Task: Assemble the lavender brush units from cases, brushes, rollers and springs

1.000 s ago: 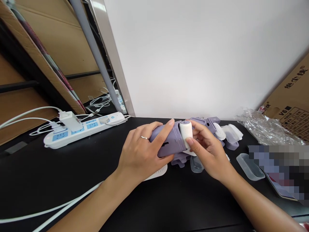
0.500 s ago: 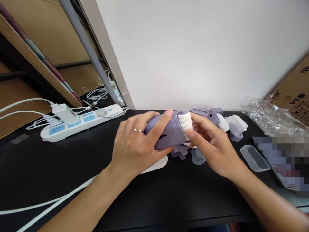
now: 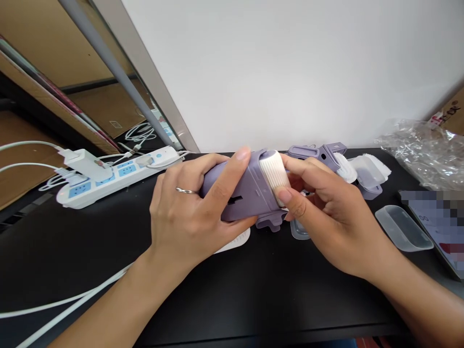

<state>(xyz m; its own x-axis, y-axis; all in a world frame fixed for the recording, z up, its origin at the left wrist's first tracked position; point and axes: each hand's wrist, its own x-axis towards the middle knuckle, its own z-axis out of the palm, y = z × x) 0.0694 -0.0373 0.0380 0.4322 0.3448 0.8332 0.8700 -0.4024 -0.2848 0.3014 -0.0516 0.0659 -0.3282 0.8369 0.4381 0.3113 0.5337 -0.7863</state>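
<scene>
Two hands share one purple housing [image 3: 241,212], raised over the black table [image 3: 268,299] at the middle of the view. The left hand [image 3: 188,212] is wrapped around it, thumb and fingers gripping its sides. The right hand [image 3: 329,212] pinches a white ribbed roller [image 3: 274,171] at the housing's right end; how deep it sits inside, I cannot tell.

Three translucent tubs show. One [image 3: 404,228] lies by the phone [image 3: 435,232], the dark tabletop visible through it; another [image 3: 300,230] is partly hidden behind the right hand, its contents unclear; the third [image 3: 364,170] rests against a purple part [image 3: 372,192], between two white fluffy pieces [image 3: 346,167].

Behind the right hand, purple frames [image 3: 302,152] overlap too much for a sure count. One purple bracket [image 3: 270,221] lies beneath the housing. One power strip [image 3: 119,178] stands at left, carrying one white adapter [image 3: 85,164]; two white cables [image 3: 68,303] run below it.
</scene>
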